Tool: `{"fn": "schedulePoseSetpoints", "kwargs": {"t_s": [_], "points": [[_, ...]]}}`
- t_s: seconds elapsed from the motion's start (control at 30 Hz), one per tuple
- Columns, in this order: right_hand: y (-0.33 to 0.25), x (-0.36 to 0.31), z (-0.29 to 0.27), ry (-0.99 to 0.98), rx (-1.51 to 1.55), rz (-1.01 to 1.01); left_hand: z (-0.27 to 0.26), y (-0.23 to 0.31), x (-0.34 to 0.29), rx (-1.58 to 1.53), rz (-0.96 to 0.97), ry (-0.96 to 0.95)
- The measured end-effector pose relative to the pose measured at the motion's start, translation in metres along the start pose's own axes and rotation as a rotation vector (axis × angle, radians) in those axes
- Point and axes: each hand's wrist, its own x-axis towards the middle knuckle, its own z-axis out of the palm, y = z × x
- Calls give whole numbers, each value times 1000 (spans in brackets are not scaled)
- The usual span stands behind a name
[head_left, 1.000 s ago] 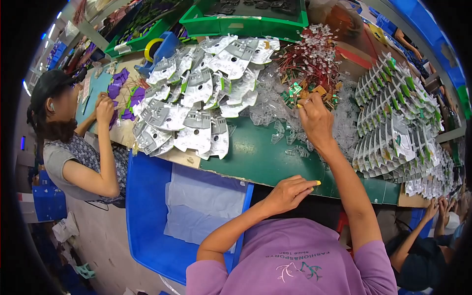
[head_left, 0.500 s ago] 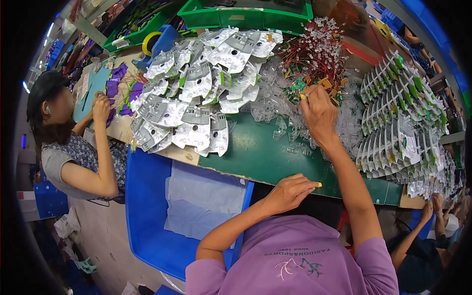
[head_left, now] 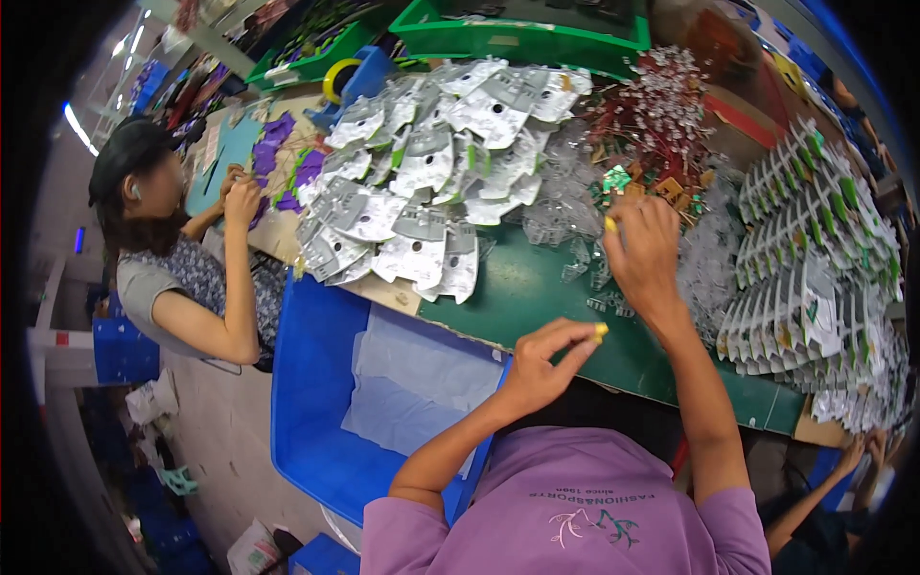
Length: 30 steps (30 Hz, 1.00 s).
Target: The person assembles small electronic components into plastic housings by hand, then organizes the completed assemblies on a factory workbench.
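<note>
My right hand (head_left: 646,251) is over the pile of small circuit boards with red wires (head_left: 661,144), its fingers curled and a yellow cover on the thumb tip. A green circuit board (head_left: 615,178) lies just beyond the fingertips. What the fingers close on is hidden. Above the table's front edge, my left hand (head_left: 548,366) has thumb and forefinger drawn together, with yellow on the tips; anything between them is too small to make out. Clear plastic parts (head_left: 573,206) lie left of my right hand, with a few loose ones (head_left: 609,305) nearer me on the green tabletop (head_left: 522,287).
Grey-white molded panels with green edges are heaped at left (head_left: 422,158) and stacked in rows at right (head_left: 781,316). A blue bin (head_left: 297,412) stands below the table edge. Green trays (head_left: 517,38) line the back. At left sits a co-worker (head_left: 192,287); another person's hands (head_left: 853,455) show at far right.
The whole view has shifted, so the table appears farther right and lower. My left hand has risen toward the tabletop. My right hand has drawn back slightly from the boards.
</note>
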Motion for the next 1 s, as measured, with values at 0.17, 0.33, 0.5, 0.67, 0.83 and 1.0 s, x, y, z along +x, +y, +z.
{"fn": "schedulePoseSetpoints", "kwargs": {"t_s": [0.17,0.33,0.5,0.67,0.83,1.0], "points": [[-36,-30,-42,-254,643,181,-23,1,18,-498,-180,267],[-41,-35,-49,-182,532,70,-27,4,28,-425,-130,209],[-31,-41,-49,-208,511,35,-19,5,34,-403,-131,234],[-37,-38,-55,-245,634,175,-15,7,35,-342,-137,269],[-45,-36,-55,-309,662,168,-17,6,28,-283,-179,280],[-44,-44,-59,-373,585,193,-14,2,28,-112,-48,245]]}}
